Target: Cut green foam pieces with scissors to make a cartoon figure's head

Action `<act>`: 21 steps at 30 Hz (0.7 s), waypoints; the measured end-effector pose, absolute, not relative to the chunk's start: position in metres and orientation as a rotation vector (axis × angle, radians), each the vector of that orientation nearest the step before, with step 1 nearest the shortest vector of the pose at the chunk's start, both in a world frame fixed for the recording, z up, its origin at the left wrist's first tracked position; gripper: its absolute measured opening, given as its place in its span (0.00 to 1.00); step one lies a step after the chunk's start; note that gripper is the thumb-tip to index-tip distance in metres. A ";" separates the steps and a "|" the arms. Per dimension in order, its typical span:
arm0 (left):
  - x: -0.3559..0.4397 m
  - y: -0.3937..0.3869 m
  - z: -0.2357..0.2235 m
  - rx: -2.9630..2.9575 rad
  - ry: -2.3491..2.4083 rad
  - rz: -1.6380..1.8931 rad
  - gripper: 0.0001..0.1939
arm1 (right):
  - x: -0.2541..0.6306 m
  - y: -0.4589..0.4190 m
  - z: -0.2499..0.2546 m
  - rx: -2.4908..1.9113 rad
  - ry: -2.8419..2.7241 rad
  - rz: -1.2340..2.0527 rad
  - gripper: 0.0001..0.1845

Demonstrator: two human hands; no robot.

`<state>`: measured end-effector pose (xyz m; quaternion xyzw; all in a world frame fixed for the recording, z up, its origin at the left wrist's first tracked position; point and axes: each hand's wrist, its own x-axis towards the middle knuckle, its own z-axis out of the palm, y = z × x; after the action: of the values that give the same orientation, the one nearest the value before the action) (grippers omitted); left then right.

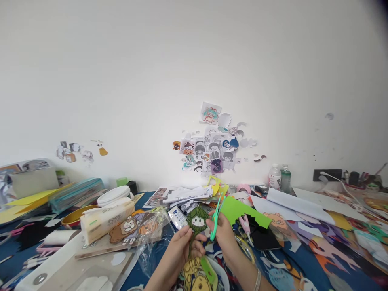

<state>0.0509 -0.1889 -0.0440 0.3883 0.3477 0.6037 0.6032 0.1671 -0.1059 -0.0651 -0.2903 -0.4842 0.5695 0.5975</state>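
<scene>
Between my hands is a green paper cutout of a figure with a small white face and leafy dark green hair. My left hand pinches its lower left edge between thumb and fingers. My right hand is closed around the mint-green scissors, whose points stick up, and its fingertips touch the cutout's right edge. Below the hands, a white bowl holds several scraps and a yellow cartoon cutout.
On the left lie a tissue pack, a clear plastic bag and a white-lidded tub. Bright green paper and pink scissors sit to the right. Two bottles stand by the wall, which carries several pasted drawings.
</scene>
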 end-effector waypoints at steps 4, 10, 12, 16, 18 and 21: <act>0.048 -0.189 -0.044 0.833 0.794 1.444 0.12 | 0.165 -0.107 -0.064 -0.640 -1.187 1.242 0.19; 0.042 -0.185 -0.045 0.739 0.772 1.540 0.12 | 0.167 -0.110 -0.063 -0.689 -1.302 1.127 0.17; 0.040 -0.182 -0.046 0.721 0.746 1.591 0.11 | 0.170 -0.112 -0.061 -0.782 -1.398 1.026 0.15; 0.035 -0.178 -0.045 0.685 0.696 1.716 0.10 | 0.176 -0.114 -0.059 -1.028 -1.607 0.658 0.17; 0.032 -0.177 -0.044 0.654 0.687 1.765 0.11 | 0.177 -0.115 -0.059 -1.118 -1.715 0.475 0.21; 0.028 -0.177 -0.043 0.620 0.685 1.816 0.11 | 0.178 -0.117 -0.060 -1.187 -1.878 0.291 0.24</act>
<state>0.0279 -0.1768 -0.0434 0.2590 0.2864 0.7589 0.5244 0.1776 -0.1173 -0.0604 -0.4768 -0.7546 0.1171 0.4355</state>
